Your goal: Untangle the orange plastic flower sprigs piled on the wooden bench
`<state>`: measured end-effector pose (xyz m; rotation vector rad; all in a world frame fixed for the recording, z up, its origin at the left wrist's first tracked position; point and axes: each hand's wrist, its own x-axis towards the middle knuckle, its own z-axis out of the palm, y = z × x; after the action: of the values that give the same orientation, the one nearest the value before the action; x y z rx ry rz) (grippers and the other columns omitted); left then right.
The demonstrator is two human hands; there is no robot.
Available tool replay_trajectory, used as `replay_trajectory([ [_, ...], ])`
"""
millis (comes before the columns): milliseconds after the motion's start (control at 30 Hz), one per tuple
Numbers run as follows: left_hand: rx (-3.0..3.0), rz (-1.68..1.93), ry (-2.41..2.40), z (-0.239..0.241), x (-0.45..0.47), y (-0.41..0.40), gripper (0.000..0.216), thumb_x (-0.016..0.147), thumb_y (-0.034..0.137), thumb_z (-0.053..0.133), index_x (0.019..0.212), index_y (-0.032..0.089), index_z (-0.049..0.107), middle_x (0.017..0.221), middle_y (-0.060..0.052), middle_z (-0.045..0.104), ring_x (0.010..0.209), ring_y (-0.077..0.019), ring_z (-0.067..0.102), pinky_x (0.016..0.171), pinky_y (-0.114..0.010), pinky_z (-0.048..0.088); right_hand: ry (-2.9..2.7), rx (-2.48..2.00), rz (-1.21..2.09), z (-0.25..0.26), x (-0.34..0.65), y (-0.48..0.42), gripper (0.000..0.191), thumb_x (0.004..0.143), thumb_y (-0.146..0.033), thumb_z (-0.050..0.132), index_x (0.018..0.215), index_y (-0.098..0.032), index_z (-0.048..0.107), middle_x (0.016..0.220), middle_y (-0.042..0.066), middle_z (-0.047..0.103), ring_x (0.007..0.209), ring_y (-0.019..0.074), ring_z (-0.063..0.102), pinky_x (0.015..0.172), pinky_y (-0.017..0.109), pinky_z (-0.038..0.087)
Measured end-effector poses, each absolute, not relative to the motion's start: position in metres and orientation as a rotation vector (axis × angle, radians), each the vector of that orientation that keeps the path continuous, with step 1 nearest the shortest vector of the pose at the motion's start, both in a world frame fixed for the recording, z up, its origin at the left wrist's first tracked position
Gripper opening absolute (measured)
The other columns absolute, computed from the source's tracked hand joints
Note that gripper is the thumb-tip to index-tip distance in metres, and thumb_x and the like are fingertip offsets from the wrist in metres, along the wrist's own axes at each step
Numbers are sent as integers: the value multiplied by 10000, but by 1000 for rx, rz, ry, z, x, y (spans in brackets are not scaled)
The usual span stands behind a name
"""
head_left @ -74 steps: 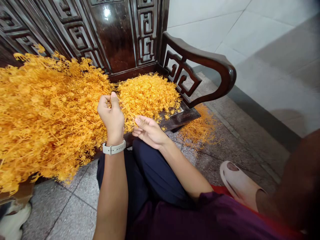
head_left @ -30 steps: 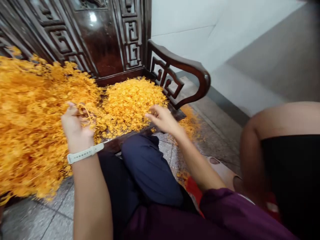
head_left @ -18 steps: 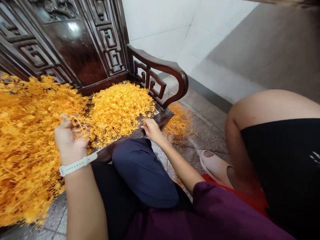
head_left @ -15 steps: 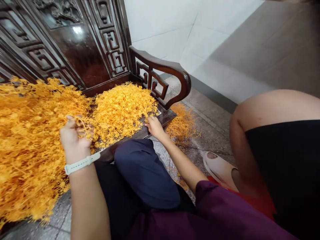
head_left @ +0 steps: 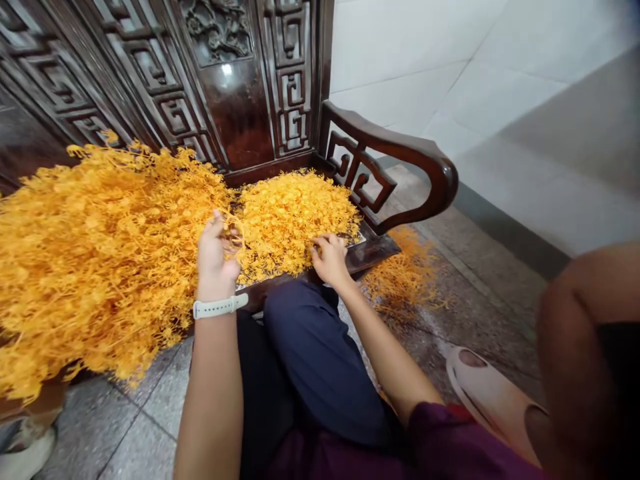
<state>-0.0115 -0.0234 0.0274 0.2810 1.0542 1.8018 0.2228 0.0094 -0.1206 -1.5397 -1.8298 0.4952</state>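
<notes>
A big heap of orange plastic sprigs (head_left: 95, 247) covers the left of a dark carved wooden bench (head_left: 375, 243). A smaller mound of loose orange bits (head_left: 295, 213) lies on the seat to its right. My left hand (head_left: 215, 257), with a white watch at the wrist, is curled round a sprig at the edge of the big heap. My right hand (head_left: 330, 257) rests at the front of the small mound with its fingers bent down into the loose bits. What the right fingers hold, if anything, is hidden.
More orange sprigs (head_left: 405, 273) lie on the stone floor beside the bench arm (head_left: 400, 143). Another person's knee (head_left: 590, 347) and a beige slipper (head_left: 493, 400) are at the right. My dark-trousered knee (head_left: 310, 347) is below the seat. A white shoe (head_left: 23, 453) shows bottom left.
My right hand left the sprig held in front of me, reached to the small mound and now sits at its front edge. My left hand stayed at the big heap, still closed on a sprig.
</notes>
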Motion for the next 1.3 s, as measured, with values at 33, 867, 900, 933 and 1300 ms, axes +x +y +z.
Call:
replay_trajectory([
  [33,286,1806,1059,27,-9,-24,165,925,177,722,877,194,565,676,55,552,466,-71,508,429,-179,371,-1781,-1479,520,-111,217,5,278,989,-278,610,1183,-167,774,1300,183,643,1267,379,513,1093,568,421],
  [867,490,1791,1148,26,3,-23,256,893,229,835,793,170,608,837,-26,734,525,-54,540,477,-159,390,-1127,-667,1685,-50,143,-45,483,836,-663,806,984,-217,695,883,24,658,769,152,588,733,296,521],
  [900,508,1802,1190,26,2,-23,275,899,234,830,767,170,598,827,-34,740,519,-57,530,468,-161,372,-1106,-672,1673,-49,143,-46,453,822,-623,839,951,-214,693,855,12,645,751,143,572,719,288,506],
  [933,523,1810,1224,27,0,-22,284,909,228,817,747,170,592,816,-38,742,514,-59,521,463,-163,356,-1079,-667,1676,-49,144,-47,434,824,-602,846,926,-212,688,831,4,633,736,136,558,704,282,490],
  [1300,533,1898,1464,15,2,-10,341,926,23,620,628,166,535,696,-20,682,494,-82,500,485,-205,285,-1254,-598,1649,-56,146,-51,439,968,-607,704,814,-208,603,730,-17,544,679,133,499,695,300,415],
])
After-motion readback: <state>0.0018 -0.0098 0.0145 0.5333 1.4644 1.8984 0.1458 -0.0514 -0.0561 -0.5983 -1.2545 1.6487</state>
